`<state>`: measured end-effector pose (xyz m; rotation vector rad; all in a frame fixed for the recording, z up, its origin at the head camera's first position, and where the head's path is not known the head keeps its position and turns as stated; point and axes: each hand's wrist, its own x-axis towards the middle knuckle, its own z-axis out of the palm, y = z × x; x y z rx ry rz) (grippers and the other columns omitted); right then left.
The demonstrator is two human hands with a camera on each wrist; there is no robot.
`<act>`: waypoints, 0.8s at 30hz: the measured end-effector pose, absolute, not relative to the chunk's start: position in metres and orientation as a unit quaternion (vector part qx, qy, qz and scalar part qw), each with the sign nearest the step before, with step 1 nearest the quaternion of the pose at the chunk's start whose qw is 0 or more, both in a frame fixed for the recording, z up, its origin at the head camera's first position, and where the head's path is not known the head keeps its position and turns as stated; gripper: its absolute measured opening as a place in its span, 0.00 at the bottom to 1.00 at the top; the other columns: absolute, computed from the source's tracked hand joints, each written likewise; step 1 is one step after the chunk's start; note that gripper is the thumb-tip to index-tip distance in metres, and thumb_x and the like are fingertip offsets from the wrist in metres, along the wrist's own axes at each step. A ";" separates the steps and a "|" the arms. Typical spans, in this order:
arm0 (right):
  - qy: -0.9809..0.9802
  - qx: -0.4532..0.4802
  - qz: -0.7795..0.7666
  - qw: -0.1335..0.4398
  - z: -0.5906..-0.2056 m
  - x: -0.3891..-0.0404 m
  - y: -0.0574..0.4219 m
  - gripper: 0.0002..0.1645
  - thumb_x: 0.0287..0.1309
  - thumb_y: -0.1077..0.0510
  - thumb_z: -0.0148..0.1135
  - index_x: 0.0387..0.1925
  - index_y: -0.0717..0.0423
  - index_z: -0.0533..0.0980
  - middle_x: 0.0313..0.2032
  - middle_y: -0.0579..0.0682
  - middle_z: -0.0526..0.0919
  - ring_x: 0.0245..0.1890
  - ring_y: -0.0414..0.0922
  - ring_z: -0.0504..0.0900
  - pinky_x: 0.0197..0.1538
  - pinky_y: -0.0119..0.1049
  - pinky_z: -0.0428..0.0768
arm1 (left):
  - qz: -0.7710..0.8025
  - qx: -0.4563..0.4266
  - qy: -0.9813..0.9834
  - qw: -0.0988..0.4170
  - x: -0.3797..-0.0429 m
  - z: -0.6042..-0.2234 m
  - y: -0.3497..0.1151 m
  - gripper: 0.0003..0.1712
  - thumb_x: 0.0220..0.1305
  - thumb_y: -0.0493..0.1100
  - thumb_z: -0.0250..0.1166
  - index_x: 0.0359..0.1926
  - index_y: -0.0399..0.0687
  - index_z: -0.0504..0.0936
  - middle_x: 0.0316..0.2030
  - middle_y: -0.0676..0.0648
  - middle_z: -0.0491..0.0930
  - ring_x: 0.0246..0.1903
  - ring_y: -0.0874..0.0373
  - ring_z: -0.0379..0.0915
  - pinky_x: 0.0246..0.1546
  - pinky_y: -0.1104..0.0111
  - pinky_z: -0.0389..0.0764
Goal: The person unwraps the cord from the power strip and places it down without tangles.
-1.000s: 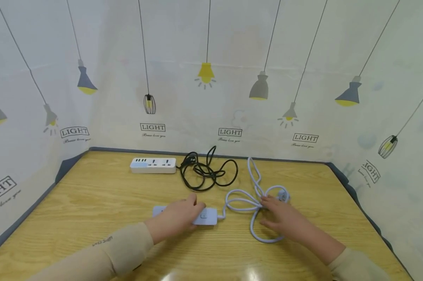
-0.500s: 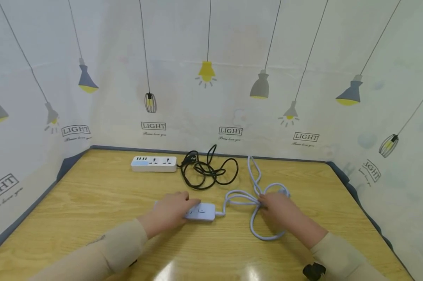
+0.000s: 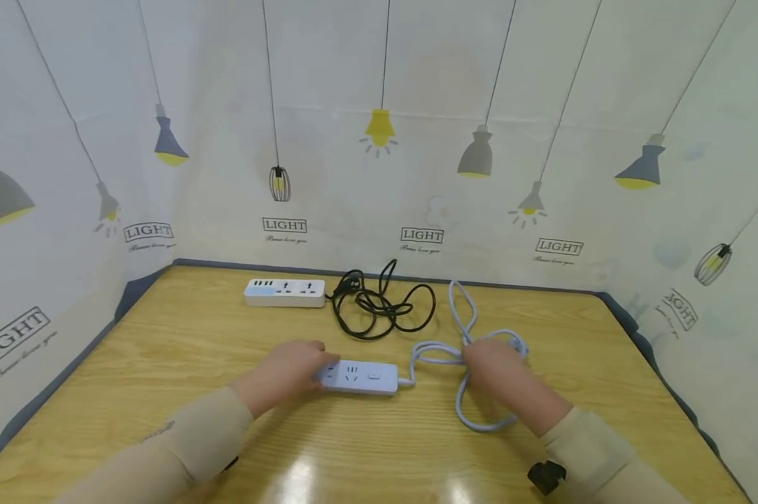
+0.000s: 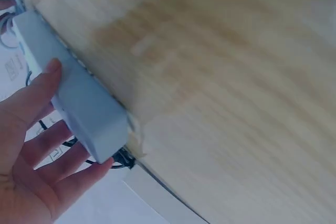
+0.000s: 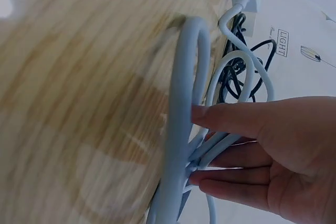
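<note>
My left hand point(image 3: 290, 371) holds the left end of a white power strip point(image 3: 366, 378) near the middle of the table. In the left wrist view, the thumb lies along one long side of the strip point(image 4: 84, 93) and the fingers reach round the other. My right hand point(image 3: 504, 374) grips the gathered middle of the strip's pale cord point(image 3: 469, 420), where several loops meet. The right wrist view shows thumb and fingers on either side of the cord point(image 5: 176, 114). A plug point(image 3: 516, 344) of the same pale colour lies just beyond the right hand, partly hidden.
Behind, near the table's back edge, lies a second white power strip point(image 3: 297, 302) with a tangled black cord point(image 3: 351, 285). A wall cloth point(image 3: 353, 210) printed with hanging lamps surrounds the wooden table point(image 3: 366, 448) at the back and sides.
My left hand has slid left along the power strip to its end, uncovering more sockets. The right hand has closed round the cord's middle from a looser touch. The view has shifted slightly.
</note>
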<state>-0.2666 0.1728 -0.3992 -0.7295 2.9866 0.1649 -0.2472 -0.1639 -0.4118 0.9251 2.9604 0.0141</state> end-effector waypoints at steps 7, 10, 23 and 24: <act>0.972 -0.228 0.055 0.022 -0.401 -0.268 0.177 0.08 0.53 0.66 0.68 0.24 0.58 0.75 0.21 0.51 0.78 0.22 0.49 0.78 0.26 0.43 0.78 | 0.023 0.312 0.949 0.026 -0.256 -0.412 -0.149 0.31 0.45 0.46 0.78 0.54 0.50 0.83 0.39 0.48 0.83 0.35 0.57 0.78 0.40 0.64 0.79; 0.973 -0.226 0.049 0.016 -0.404 -0.271 0.180 0.08 0.54 0.66 0.67 0.25 0.58 0.75 0.21 0.52 0.77 0.22 0.49 0.77 0.26 0.43 0.78 | 0.017 0.316 0.948 0.026 -0.258 -0.412 -0.143 0.32 0.45 0.48 0.78 0.55 0.51 0.83 0.40 0.49 0.83 0.36 0.57 0.78 0.41 0.65 0.78; 0.980 -0.197 0.020 0.031 -0.411 -0.291 0.191 0.08 0.49 0.65 0.67 0.25 0.58 0.74 0.22 0.51 0.76 0.23 0.49 0.77 0.28 0.45 0.77 | -0.002 0.323 0.946 0.038 -0.262 -0.409 -0.114 0.24 0.49 0.51 0.76 0.48 0.51 0.84 0.33 0.53 0.81 0.31 0.62 0.74 0.34 0.68 0.77; 0.980 -0.196 0.016 0.033 -0.411 -0.293 0.192 0.07 0.49 0.65 0.66 0.25 0.58 0.74 0.22 0.51 0.76 0.24 0.49 0.77 0.29 0.46 0.77 | -0.004 0.318 0.947 0.039 -0.262 -0.409 -0.111 0.24 0.49 0.52 0.76 0.48 0.51 0.85 0.33 0.54 0.80 0.31 0.62 0.73 0.34 0.69 0.77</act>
